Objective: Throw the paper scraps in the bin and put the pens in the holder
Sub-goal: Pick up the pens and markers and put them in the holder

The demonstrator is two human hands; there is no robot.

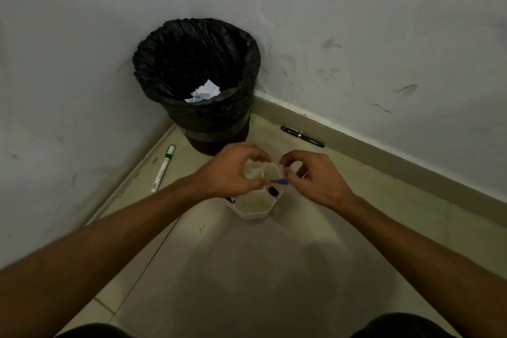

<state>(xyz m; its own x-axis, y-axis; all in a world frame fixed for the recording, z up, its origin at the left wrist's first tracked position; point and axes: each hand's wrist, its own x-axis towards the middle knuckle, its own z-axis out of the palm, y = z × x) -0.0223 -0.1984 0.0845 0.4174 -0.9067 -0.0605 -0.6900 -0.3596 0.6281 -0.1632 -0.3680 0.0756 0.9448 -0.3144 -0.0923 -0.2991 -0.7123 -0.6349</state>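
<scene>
While both hands are hovering over the white holder (253,207), the left hand (233,170) is curling its fingers (258,158) loosely around the rim, and the right hand (315,178) is pinching a small blue pen (278,181) between thumb and forefinger, just above a compartment. Judging by this, tipping it upright before letting go should seat it cleanly. Beyond the fingertips the bin (196,77) is holding crumpled paper (204,90); a green marker (163,168) and a black pen (302,136) are lying on the floor (247,269) to either side.

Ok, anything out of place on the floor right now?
Yes: a white marker lies left of the bin, and a black pen lies by the right wall; neither is in the holder.
</scene>
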